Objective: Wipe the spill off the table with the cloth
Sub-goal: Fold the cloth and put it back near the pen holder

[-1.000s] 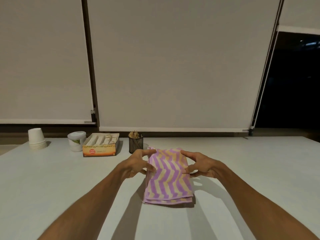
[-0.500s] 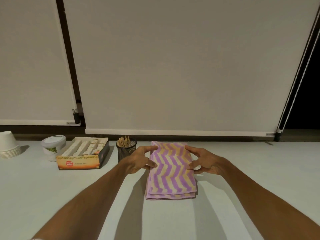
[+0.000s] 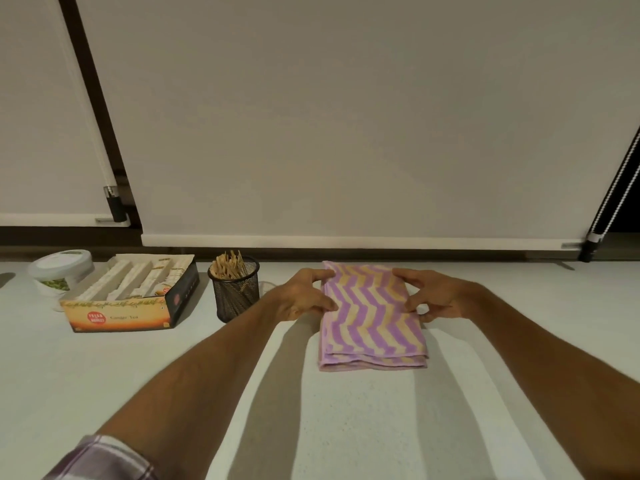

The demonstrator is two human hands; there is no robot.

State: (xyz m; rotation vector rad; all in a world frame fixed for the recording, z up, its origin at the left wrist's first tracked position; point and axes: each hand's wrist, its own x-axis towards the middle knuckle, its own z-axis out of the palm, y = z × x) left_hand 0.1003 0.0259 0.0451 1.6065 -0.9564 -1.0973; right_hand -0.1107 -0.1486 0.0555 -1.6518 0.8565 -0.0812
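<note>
Resting on the table (image 3: pixel 346 427), a folded cloth (image 3: pixel 372 320) lies between the left hand (image 3: pixel 301 299) and right hand (image 3: pixel 438 299), fingertips touching its edges; no spill visible, wiping apparently done.

The room is dim and warm-toned, lit from above and behind the person. Both forearms throw several long, soft-edged shadows forward across the pale table (image 3: pixel 346 427) (they fan out in overlapping bands). No glare shows anywhere. The wide lens bends the window frame (image 3: pixel 100 109) and blind cord (image 3: pixel 620 188) into slants near the edges. Detail is slightly soft throughout.
</note>
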